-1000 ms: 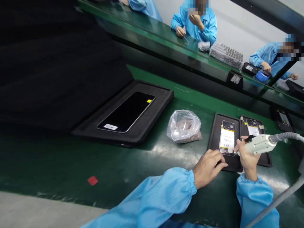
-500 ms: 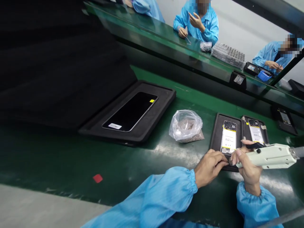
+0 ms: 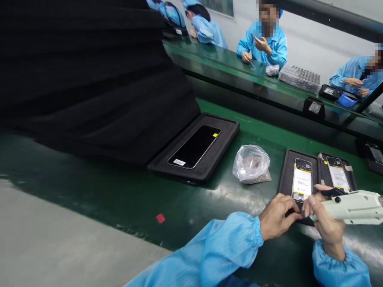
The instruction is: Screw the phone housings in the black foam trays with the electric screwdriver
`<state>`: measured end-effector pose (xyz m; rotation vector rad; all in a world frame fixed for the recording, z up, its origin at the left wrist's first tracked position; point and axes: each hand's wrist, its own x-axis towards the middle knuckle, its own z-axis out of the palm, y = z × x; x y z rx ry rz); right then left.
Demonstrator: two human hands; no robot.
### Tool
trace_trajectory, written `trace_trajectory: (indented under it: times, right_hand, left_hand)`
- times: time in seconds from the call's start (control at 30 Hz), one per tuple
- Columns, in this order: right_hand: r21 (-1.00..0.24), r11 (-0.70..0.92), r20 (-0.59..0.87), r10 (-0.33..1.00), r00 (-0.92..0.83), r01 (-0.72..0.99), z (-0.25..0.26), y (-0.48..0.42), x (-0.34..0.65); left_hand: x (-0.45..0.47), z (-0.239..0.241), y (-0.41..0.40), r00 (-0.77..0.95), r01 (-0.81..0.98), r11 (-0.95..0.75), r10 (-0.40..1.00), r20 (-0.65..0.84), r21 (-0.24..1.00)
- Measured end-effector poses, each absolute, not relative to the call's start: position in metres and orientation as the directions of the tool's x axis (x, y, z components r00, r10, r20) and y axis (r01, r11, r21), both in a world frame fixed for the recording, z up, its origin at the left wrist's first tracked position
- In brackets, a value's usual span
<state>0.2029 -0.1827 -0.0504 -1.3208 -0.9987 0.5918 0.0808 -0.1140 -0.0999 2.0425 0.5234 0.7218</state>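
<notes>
In my right hand [image 3: 327, 223] is a pale electric screwdriver [image 3: 356, 207], lying nearly level with its tip toward the left. The fingers of my left hand [image 3: 278, 217] are pinched together at that tip; what they hold is too small to make out. Just beyond both hands, an opened phone [image 3: 302, 179] with a white battery lies in a black foam tray [image 3: 287, 171]. A second opened phone [image 3: 338, 173] rests in another black tray [image 3: 351, 175] to its right, close behind the screwdriver.
A clear plastic bag of small screws [image 3: 251, 163] sits left of the trays. Farther left, a dark-screened phone [image 3: 196, 146] lies in a large black tray [image 3: 230, 133] beside a black cloth [image 3: 104, 79]. Co-workers in blue [image 3: 265, 44] sit across the green bench [image 3: 215, 223].
My view has swung left, so the bench and trays appear farther right and slightly lower. Both hands keep the same pose, with the screwdriver still in my right hand.
</notes>
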Motion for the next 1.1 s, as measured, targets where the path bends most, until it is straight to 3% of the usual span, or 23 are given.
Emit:
trace_trajectory:
  times: [0.13, 0.23, 0.37, 0.6, 0.73, 0.93, 1.1]
  right_hand:
    - [-0.950, 0.216, 0.307, 0.779, 0.547, 0.226, -0.047, -0.179, 0.220]
    - [-0.936, 0.202, 0.344, 0.695, 0.632, 0.287, -0.046, -0.173, 0.239]
    - [-0.936, 0.182, 0.348, 0.623, 0.701, 0.303, -0.053, -0.161, 0.252]
    - [-0.946, 0.196, 0.324, 0.618, 0.717, 0.258, -0.059, -0.149, 0.248]
    - [-0.946, 0.187, 0.322, 0.629, 0.708, 0.264, -0.057, -0.147, 0.248]
    - [-0.944, 0.176, 0.326, 0.608, 0.723, 0.278, -0.059, -0.145, 0.248]
    - [-0.943, 0.167, 0.328, 0.613, 0.719, 0.288, -0.061, -0.145, 0.249]
  left_hand:
    - [0.052, -0.097, -0.099, 0.660, 0.122, -0.532, 0.674, 0.331, 0.838]
    - [0.027, -0.101, -0.080, 0.551, 0.406, -0.512, 0.798, 0.244, 0.757]
    - [0.018, -0.100, -0.066, 0.487, 0.724, -0.430, 0.872, 0.043, 0.540]
    - [0.026, -0.089, -0.071, 0.521, 0.784, -0.450, 0.852, -0.058, 0.428]
    - [0.022, -0.095, -0.069, 0.576, 0.737, -0.484, 0.815, -0.064, 0.471]
    - [0.009, -0.097, -0.063, 0.558, 0.570, -0.422, 0.829, 0.045, 0.705]
    - [0.001, -0.089, -0.064, 0.528, 0.548, -0.393, 0.847, 0.059, 0.738]
